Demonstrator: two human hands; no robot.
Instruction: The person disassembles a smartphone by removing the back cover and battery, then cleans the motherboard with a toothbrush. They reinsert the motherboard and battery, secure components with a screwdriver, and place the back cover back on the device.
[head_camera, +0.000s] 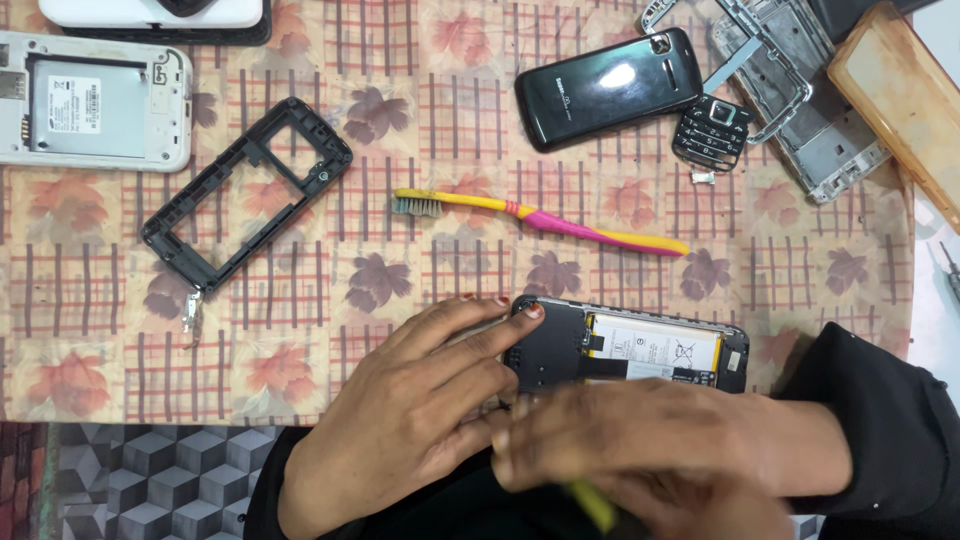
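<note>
Patterned tablecloth (300, 400) w/ leaf print covers table; opened phone (640, 350) w/ battery showing lies near front edge, left hand (420, 410) fingers spread, flat on its left end, gripping nothing; right hand (650, 440) blurred over phone's near edge, closed on yellow tool (595, 505); black frame (245, 190) far left, toothbrush (540, 215) just behind phone

Your hands crowd the near edge over the opened phone (640, 350). Just beyond it the toothbrush (540, 213) lies crosswise, blocking straight reach. Bare cloth left of the brush, until the black frame (245, 195). Far right is cluttered: black phone (608, 88), keypad (712, 130), metal chassis (790, 90).
</note>
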